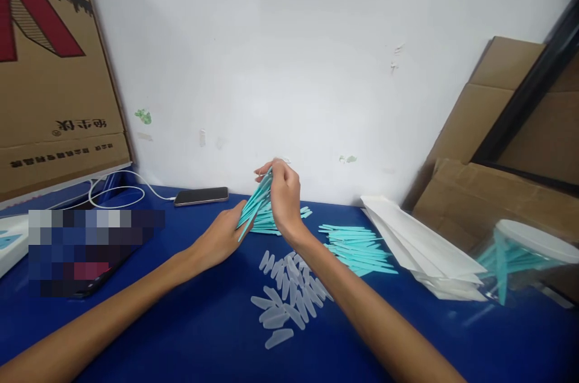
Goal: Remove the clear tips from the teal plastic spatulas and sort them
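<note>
A bundle of slim turquoise sticks (257, 202), which look like eyebrow razors, is held at a slant above the table. My left hand (226, 229) is closed around the lower end of the bundle. At its upper end my right hand (286, 193) is closed against the sticks, its fingers partly hidden. Behind and below the hands lies a pile of the same sticks (266, 226), partly covered by them. Another turquoise pile (357, 249) lies to the right of my right forearm. Many translucent plastic caps (289, 289) are scattered in front of my hands.
White paper sleeves (420, 250) lie at the right, beside a clear tub (520, 256) with turquoise sticks and a white lid. A phone (201, 196) on a white cable rests near the wall. Cardboard boxes (54, 81) flank the blue table (190, 322). A dark, blurred-out item is at left.
</note>
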### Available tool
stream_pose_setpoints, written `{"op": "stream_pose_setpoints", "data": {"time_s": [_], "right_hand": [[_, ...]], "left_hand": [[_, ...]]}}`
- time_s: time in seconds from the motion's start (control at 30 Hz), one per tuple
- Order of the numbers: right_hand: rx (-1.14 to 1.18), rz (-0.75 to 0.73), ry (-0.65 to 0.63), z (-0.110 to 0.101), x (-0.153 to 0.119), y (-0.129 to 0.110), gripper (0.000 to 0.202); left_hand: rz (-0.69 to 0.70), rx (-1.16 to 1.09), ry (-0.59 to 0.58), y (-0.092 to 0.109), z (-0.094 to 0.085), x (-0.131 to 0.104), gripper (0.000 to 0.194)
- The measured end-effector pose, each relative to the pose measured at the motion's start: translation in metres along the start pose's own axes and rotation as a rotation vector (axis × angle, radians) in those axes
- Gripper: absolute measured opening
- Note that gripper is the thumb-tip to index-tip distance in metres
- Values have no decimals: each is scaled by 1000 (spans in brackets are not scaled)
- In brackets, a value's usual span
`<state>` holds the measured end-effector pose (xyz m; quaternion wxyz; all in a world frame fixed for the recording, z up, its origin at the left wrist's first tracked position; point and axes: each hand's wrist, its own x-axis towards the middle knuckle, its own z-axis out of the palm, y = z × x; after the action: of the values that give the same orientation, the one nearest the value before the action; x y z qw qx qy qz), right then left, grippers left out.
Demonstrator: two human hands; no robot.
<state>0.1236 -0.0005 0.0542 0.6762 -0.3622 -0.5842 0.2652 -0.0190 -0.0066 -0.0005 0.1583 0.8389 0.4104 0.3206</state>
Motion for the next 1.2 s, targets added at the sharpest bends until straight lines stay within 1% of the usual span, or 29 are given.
{"op": "stream_pose_setpoints", "data": {"time_s": [0.07, 0.13, 0.23, 0.3, 0.37, 0.43, 0.5, 0.57, 0.7, 0.8, 0.9, 1.0, 1.1, 1.2], "right_hand": [[-26, 14, 29, 4, -1, 7, 41], [-65, 14, 91, 6, -3, 16, 42], [-151, -25, 170, 7, -6, 27, 43], [-210, -64, 178, 7, -8, 29, 45], [-268, -107, 164, 6, -8, 29, 45], [-307, -134, 148, 4, -8, 29, 45], [-324, -142, 147, 3, -7, 30, 44], [-342, -141, 154, 2, -7, 31, 43], [-376, -136, 159, 1, -10, 33, 41], [-364, -151, 136, 0, -14, 31, 38], [-380, -173, 85, 0, -15, 29, 34], [-432, -192, 44, 0, -13, 29, 25], [-546, -237, 54, -1, -9, 29, 18], [-676, -307, 94, -1, -5, 27, 16]], "left_hand": [[17, -69, 16, 3, 5, -2, 27], [30, -152, 9, 5, 10, -4, 32], [33, -282, -7, 7, 18, -6, 35], [16, -352, -18, 9, 21, -6, 35], [-42, -420, -41, 10, 24, -6, 33], [-142, -502, -70, 12, 25, -6, 30], [-236, -584, -104, 14, 27, -7, 29], [-291, -639, -130, 14, 27, -8, 30], [-306, -676, -178, 18, 24, -10, 27], [-299, -676, -186, 21, 22, -11, 27], [-301, -666, -153, 21, 23, -10, 32], [-294, -678, -126, 16, 26, -9, 35], [-272, -689, -102, 12, 29, -7, 38], [-237, -681, -59, 9, 30, -7, 40]]}}
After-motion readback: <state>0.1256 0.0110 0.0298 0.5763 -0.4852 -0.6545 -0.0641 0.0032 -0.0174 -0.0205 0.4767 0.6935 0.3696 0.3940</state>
